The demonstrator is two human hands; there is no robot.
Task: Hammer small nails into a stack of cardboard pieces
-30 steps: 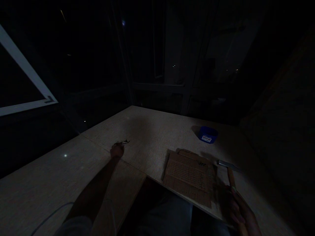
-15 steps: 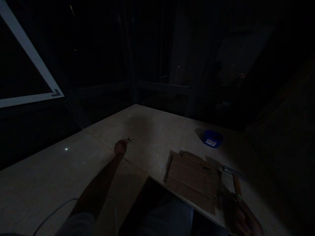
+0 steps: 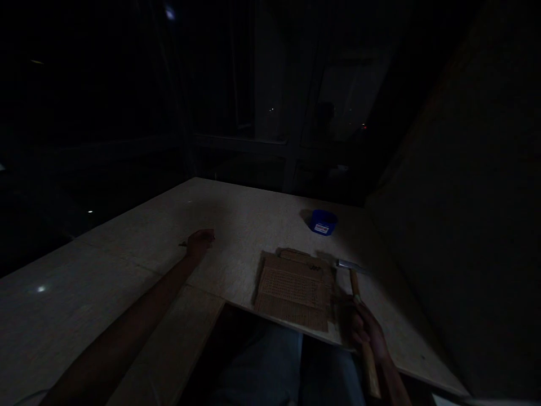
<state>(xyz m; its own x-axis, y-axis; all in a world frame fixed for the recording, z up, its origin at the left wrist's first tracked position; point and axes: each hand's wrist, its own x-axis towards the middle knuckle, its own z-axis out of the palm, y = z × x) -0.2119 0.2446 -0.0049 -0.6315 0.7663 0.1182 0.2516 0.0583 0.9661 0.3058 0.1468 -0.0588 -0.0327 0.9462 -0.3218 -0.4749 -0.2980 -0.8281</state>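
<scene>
In dim light, my right hand (image 3: 367,332) is wrapped round the wooden handle of a hammer (image 3: 354,282). The hammer's metal head lies over the counter beside the cardboard's right edge, its handle end pointing down toward me. Farther left, my left hand (image 3: 200,242) rests low over the counter with its fingers closed together. What they hold, if anything, is too dark to make out. A few small thin dark pieces (image 3: 182,244) lie just left of that hand. Between the hands sits a flat brown piece of cardboard (image 3: 293,287) with rows of printed or handwritten marks.
A blue plastic container (image 3: 323,222) with a white label stands behind the cardboard. The pale stone-like counter (image 3: 249,214) runs back to dark windows (image 3: 253,90). A wall (image 3: 456,225) rises on the right. The counter's front edge has a cut-out corner above my legs.
My view has turned right. My left hand has moved from the left of the small dark pieces to their right. My right hand still holds the hammer, now more fully in view.
</scene>
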